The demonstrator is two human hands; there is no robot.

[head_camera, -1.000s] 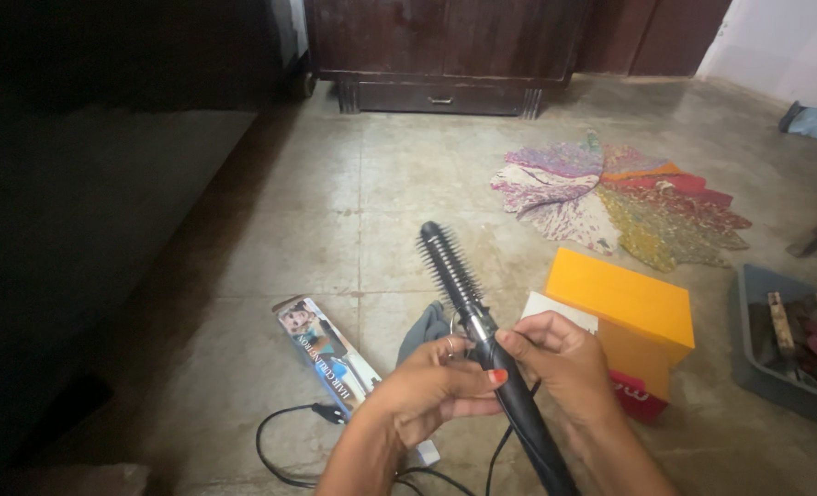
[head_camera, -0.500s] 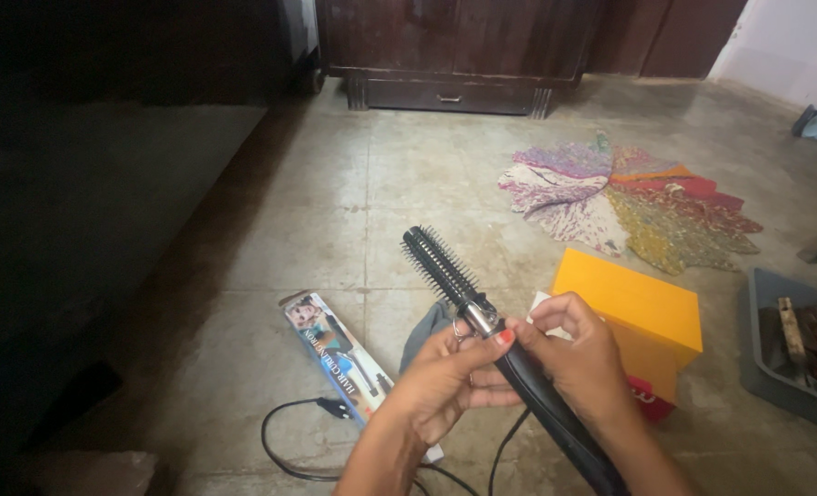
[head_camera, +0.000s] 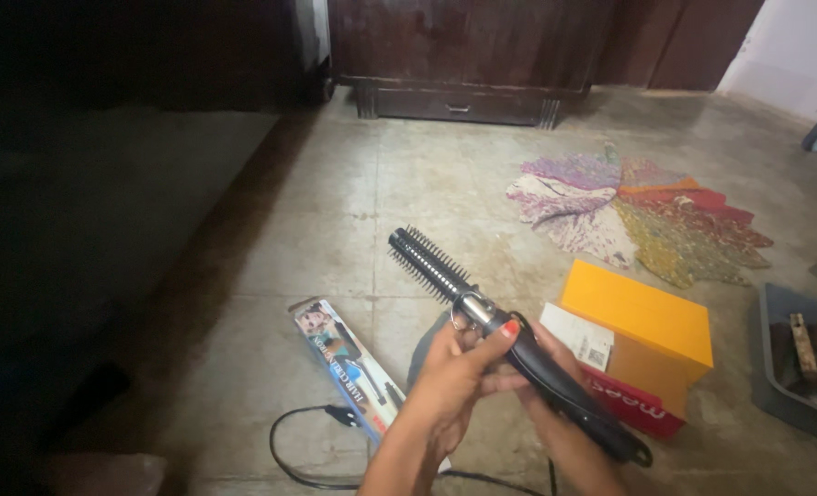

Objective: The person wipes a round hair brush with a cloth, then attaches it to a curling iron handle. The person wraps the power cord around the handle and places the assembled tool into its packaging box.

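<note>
The black hair curling brush (head_camera: 509, 340) is held off the floor, tilted, its bristled barrel pointing up-left away from the orange box (head_camera: 642, 321) and its glossy handle running down-right in front of that box, a silver collar between barrel and handle.

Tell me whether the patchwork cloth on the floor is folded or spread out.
Spread out. The patchwork cloth lies flat on the floor in a fan of coloured panels, apart from the yellow box.

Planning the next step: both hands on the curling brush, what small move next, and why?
Probably steady the black handle with the right hand while the left hand works the metal collar of the curling brush: the left thumb already rests there, and the bristled barrel points clear of the floor.
</note>
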